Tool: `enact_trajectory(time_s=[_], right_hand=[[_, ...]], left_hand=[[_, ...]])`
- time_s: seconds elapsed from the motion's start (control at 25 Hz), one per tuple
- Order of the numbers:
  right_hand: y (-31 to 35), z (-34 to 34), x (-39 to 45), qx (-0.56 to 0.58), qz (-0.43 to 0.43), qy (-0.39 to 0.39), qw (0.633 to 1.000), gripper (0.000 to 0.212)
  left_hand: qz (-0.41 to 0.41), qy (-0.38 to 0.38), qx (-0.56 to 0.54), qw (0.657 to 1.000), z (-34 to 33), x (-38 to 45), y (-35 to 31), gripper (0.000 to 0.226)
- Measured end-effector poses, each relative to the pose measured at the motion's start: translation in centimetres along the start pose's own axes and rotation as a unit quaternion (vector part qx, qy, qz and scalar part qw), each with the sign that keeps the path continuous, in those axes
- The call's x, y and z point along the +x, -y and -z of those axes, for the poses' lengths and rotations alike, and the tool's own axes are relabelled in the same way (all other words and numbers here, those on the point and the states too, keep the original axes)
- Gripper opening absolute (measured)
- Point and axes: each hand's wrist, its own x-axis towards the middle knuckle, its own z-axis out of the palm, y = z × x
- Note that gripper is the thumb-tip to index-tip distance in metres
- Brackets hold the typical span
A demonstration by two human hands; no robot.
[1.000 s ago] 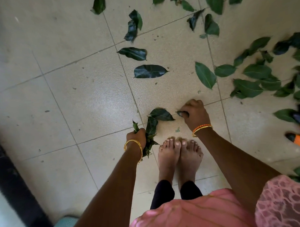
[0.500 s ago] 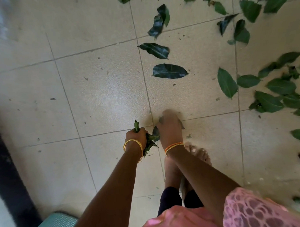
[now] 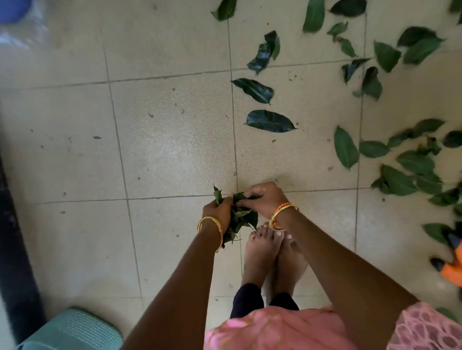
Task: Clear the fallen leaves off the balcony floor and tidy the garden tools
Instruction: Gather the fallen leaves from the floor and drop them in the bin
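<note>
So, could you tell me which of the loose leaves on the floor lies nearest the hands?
The dark, glossy leaf lying flat just beyond the right hand, alone beside the tile seam; every other loose leaf lies farther up or off to the right.

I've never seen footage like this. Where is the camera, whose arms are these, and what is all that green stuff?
No machine here: a person wears a camera on the head, looking down at their own arms and bare feet. The left hand grips a bunch of gathered green leaves, and the right hand pinches leaves at the top of that bunch. Many loose dark green leaves lie scattered over the beige tiled floor, mostly toward the right. At the right edge lies an orange and black object, too cut off to identify. A teal ribbed object sits at the bottom left corner.
</note>
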Motion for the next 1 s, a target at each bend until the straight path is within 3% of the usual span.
enact_trajectory(time_s=[0.2,0.36,0.52,0.6,0.84,1.0], right_hand=[[3.4,1.8,-3.8,0.120,-0.057,0.014,0.991,0.030],[6.2,2.8,-8.3,0.211,-0.117,0.004,0.970,0.019],[9.9,3.0,-14.2,0.240,-0.154,0.038,0.958,0.004],[12.0,3.0,-16.9,0.242,-0.162,0.067,0.954,0.009],[18.4,1.9,-27.2,0.264,-0.176,0.015,0.948,0.017],[25.3,2.3,-35.2,0.237,-0.128,0.002,0.963,0.017]], left_hand=[[-0.018,0.024,0.017,0.999,0.3,-4.5,-1.8,0.047],[-0.029,0.026,0.004,0.999,0.7,-9.9,-3.4,0.056],[-0.031,0.017,-0.058,0.998,2.1,-16.4,-3.9,0.049],[-0.025,0.003,-0.095,0.995,3.1,-19.3,-4.2,0.050],[-0.043,-0.012,-0.155,0.987,8.5,-30.5,-6.0,0.045],[-0.075,-0.005,-0.201,0.977,12.7,-39.1,-8.2,0.044]])
